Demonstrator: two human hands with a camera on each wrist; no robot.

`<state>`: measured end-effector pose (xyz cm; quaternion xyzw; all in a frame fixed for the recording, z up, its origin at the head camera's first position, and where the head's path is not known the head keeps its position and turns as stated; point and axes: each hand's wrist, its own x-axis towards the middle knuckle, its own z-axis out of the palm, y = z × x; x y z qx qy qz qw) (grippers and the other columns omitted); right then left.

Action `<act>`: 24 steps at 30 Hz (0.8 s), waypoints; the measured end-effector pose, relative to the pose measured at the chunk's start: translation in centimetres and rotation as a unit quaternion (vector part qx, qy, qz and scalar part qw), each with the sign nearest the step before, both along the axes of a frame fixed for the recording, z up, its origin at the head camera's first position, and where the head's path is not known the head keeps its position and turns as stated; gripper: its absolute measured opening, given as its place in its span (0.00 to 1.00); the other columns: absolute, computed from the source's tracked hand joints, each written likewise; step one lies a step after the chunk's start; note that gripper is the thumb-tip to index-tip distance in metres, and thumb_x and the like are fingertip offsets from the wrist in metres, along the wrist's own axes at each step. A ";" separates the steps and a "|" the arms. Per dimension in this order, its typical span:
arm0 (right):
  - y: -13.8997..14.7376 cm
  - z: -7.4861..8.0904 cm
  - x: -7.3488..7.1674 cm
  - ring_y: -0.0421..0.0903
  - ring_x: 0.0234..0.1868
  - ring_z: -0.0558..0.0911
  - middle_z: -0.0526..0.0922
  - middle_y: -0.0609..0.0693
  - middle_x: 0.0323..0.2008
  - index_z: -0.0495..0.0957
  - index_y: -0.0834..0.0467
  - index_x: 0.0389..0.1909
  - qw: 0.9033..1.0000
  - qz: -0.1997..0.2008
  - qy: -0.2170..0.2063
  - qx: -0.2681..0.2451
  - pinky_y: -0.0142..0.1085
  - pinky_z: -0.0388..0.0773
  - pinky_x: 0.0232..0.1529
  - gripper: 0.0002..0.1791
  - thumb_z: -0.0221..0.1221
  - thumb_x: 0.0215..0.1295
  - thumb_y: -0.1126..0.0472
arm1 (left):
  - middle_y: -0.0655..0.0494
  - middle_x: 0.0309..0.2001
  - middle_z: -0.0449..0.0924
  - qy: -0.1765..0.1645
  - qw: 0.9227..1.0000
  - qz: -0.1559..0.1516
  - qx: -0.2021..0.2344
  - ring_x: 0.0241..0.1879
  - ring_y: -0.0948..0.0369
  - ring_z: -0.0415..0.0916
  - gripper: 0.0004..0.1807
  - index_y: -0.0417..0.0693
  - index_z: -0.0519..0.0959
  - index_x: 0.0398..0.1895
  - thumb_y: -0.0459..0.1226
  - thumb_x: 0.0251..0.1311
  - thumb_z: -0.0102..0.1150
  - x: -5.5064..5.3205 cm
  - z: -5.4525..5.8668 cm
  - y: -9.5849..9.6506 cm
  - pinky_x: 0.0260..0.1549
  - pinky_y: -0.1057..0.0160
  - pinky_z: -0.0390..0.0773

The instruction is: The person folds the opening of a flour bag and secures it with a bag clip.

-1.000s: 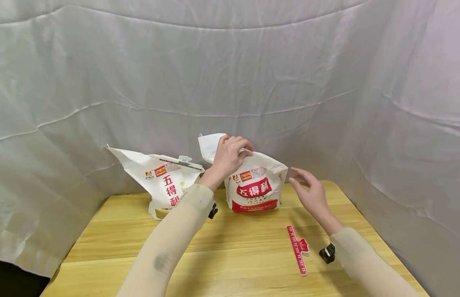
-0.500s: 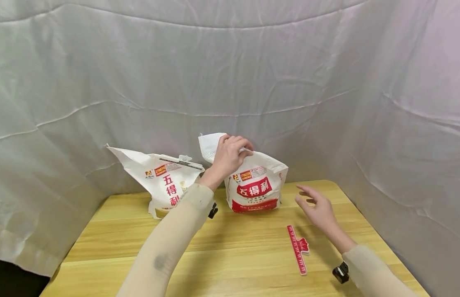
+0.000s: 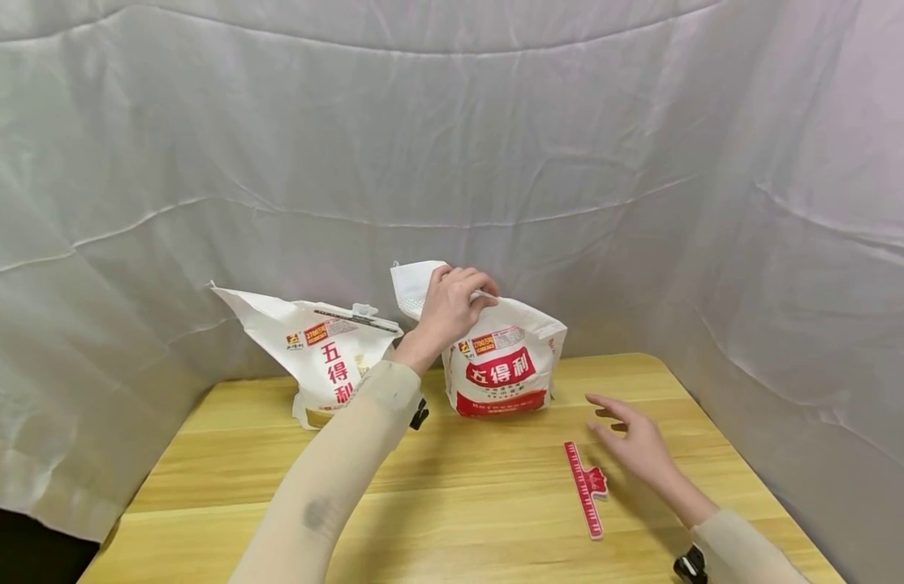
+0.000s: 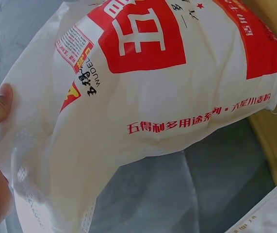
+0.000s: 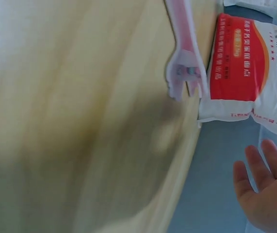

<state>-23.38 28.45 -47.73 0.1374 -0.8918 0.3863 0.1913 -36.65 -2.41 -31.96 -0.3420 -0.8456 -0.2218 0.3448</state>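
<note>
A white and red flour bag [image 3: 499, 369] stands upright at the back of the table. My left hand [image 3: 455, 308] pinches its folded-over top edge between thumb and fingers. In the left wrist view the thumb presses on the white upper part of the bag [image 4: 148, 97], and the remaining fingers are mostly hidden. My right hand [image 3: 638, 446] hovers over the table right of the bag, fingers apart and holding nothing. Just left of and below it lies a red and white sealing clip [image 3: 587, 491], also seen edge-on as a pinkish clip [image 5: 184, 58] in the right wrist view.
A second flour bag [image 3: 324, 357] leans at the left, a pale clip [image 3: 364, 310] along its top; my left forearm partly covers it. Grey cloth [image 3: 452, 162] hangs behind and beside the wooden table [image 3: 467, 503].
My right hand has drawn away from the bag's right side, moving right and toward me, nearer the sealing clip. The left hand keeps its grip on the bag top.
</note>
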 end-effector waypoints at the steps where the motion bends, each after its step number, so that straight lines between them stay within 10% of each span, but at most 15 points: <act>1: 0.0 -0.1 0.2 0.64 0.56 0.84 0.80 0.65 0.63 0.76 0.63 0.67 1.000 0.002 -0.006 0.002 0.61 0.81 0.54 0.26 0.66 0.69 0.65 | 0.60 0.40 0.88 -0.002 1.000 0.001 0.000 0.46 0.57 0.81 0.04 0.54 0.86 0.37 0.40 0.62 0.72 0.0 0.0 0.0 0.64 0.49 0.66; 18: 1.4 -2.0 2.6 0.64 0.57 0.83 0.81 0.66 0.61 0.72 0.67 0.69 0.987 0.043 -0.149 0.034 0.57 0.81 0.55 0.33 0.69 0.66 0.60 | 0.60 0.41 0.88 -0.012 1.000 -0.001 0.001 0.48 0.57 0.81 0.04 0.55 0.86 0.38 0.41 0.62 0.72 0.0 -0.1 0.0 0.67 0.48 0.65; 24: 1.7 -2.2 3.3 0.50 0.47 0.85 0.86 0.58 0.52 0.76 0.68 0.64 0.983 0.048 -0.176 0.038 0.43 0.84 0.50 0.30 0.70 0.66 0.58 | 0.60 0.41 0.88 -0.015 1.000 0.002 0.000 0.48 0.57 0.81 0.04 0.55 0.86 0.38 0.41 0.63 0.72 0.0 -0.1 -0.1 0.67 0.49 0.64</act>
